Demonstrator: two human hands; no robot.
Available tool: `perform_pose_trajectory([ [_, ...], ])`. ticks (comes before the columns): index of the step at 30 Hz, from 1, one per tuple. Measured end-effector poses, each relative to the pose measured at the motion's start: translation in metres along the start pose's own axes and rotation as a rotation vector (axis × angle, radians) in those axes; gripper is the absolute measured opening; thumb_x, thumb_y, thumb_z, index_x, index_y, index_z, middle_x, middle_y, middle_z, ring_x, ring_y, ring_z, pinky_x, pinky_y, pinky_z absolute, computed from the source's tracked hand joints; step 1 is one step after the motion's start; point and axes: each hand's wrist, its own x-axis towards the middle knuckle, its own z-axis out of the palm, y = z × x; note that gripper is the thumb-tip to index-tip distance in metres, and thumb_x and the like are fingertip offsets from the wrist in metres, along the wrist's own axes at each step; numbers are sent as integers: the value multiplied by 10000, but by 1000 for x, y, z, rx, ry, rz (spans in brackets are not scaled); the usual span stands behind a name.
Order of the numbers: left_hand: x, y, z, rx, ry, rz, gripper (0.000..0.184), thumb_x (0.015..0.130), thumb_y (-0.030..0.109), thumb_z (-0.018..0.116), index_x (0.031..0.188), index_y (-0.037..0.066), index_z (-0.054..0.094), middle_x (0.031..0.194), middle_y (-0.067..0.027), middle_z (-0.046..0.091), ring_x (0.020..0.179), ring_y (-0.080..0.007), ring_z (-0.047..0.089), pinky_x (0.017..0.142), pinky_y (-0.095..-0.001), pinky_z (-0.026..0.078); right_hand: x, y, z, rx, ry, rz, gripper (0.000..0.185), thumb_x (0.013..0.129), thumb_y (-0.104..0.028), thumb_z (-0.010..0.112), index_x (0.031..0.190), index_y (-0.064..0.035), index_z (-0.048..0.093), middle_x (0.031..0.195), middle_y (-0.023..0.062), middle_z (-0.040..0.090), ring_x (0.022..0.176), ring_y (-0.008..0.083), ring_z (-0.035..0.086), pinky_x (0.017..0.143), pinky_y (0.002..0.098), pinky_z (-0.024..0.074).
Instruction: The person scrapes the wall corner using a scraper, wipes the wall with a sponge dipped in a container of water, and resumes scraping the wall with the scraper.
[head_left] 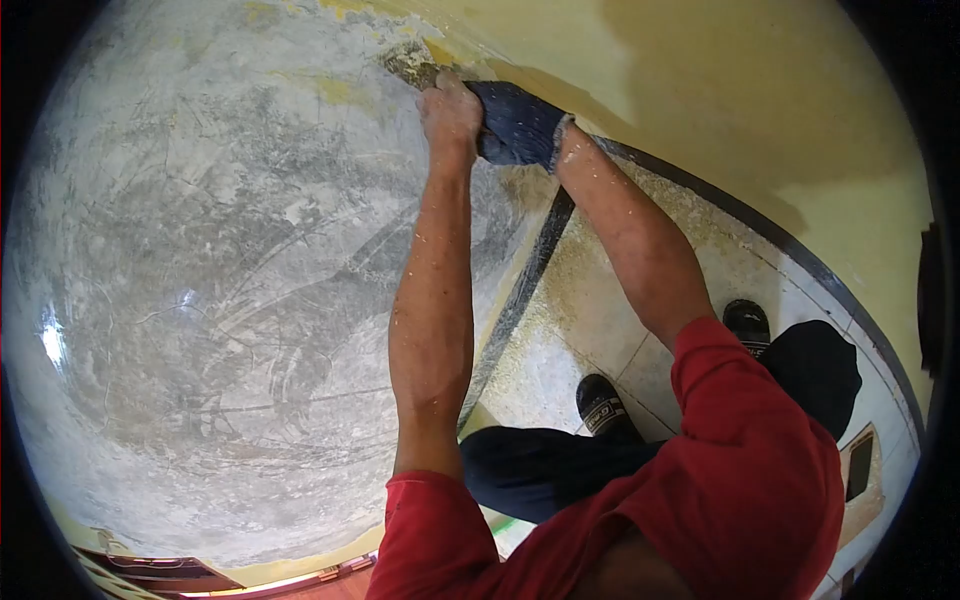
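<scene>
A scraper (pixel 408 64) with a flat blade, crusted with pale residue, lies against the grey, scraped wall (pixel 250 240) near the edge of the yellow paint. My left hand (pixel 450 112), bare and dusty, is closed on the scraper just behind its blade. Pressed up beside it, my right hand (pixel 518 122) wears a dark blue knit glove and is wrapped around the tool's handle end. The handle itself is hidden by the two hands. Pale flakes cling to both forearms.
Yellow painted wall (pixel 720 90) meets the grey one at a corner. A dark skirting strip (pixel 530 260) runs along the wall base. Flakes and dust cover the floor tiles (pixel 600 290) around my dark shoes (pixel 603 405). A small framed item (pixel 860 468) lies at lower right.
</scene>
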Motion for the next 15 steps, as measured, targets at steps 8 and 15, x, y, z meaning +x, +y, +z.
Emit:
perform_pose_trajectory([
  [8, 7, -3, 2, 59, 15, -81, 563, 901, 364, 313, 1026, -134, 544, 1117, -398, 471, 1097, -483, 451, 920, -472, 372, -1, -7, -2, 357, -278, 430, 193, 834, -102, 498, 1019, -84, 553, 977, 86, 615, 906, 244, 594, 770, 391, 458],
  [15, 9, -13, 7, 70, -4, -5, 515, 910, 328, 316, 992, -114, 567, 1034, -378, 523, 1010, -493, 505, 887, -478, 399, 5, 5, -9, 24, -28, 21, 198, 771, -33, 587, 966, -38, 552, 892, 51, 596, 875, 179, 565, 765, 322, 453],
])
